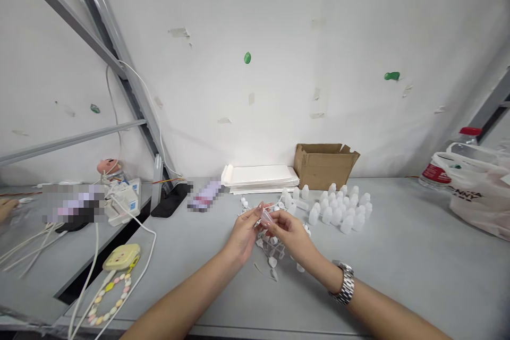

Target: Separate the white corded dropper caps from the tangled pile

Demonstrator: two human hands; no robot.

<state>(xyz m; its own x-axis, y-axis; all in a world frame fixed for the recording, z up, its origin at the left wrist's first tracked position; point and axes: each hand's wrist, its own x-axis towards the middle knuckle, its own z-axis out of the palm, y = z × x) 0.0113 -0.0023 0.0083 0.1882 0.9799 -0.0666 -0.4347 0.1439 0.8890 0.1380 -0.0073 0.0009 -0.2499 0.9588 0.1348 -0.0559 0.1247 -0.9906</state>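
Note:
Close together over the middle of the table, my left hand (pixel 244 234) and my right hand (pixel 291 232) both pinch a small clear, cone-like plastic piece (pixel 266 216). Its exact kind is too small to make out. Beneath and around my fingers lies a loose pile of small white plastic parts (pixel 272 262), some with thin stems, partly hidden by the hands. To the right of my right hand, several small white plastic bottles (pixel 337 217) stand upright in a cluster. One similar bottle (pixel 302 205) lies on its side nearer to my fingers.
Behind the parts are a stack of white padded envelopes (pixel 258 175) and an open cardboard box (pixel 324 167). A plastic bag (pixel 478 196) and a red-capped bottle (pixel 436 172) stand at right. Cables, a yellow case (pixel 121 257) and a power strip (pixel 125 202) lie left, beside a table gap.

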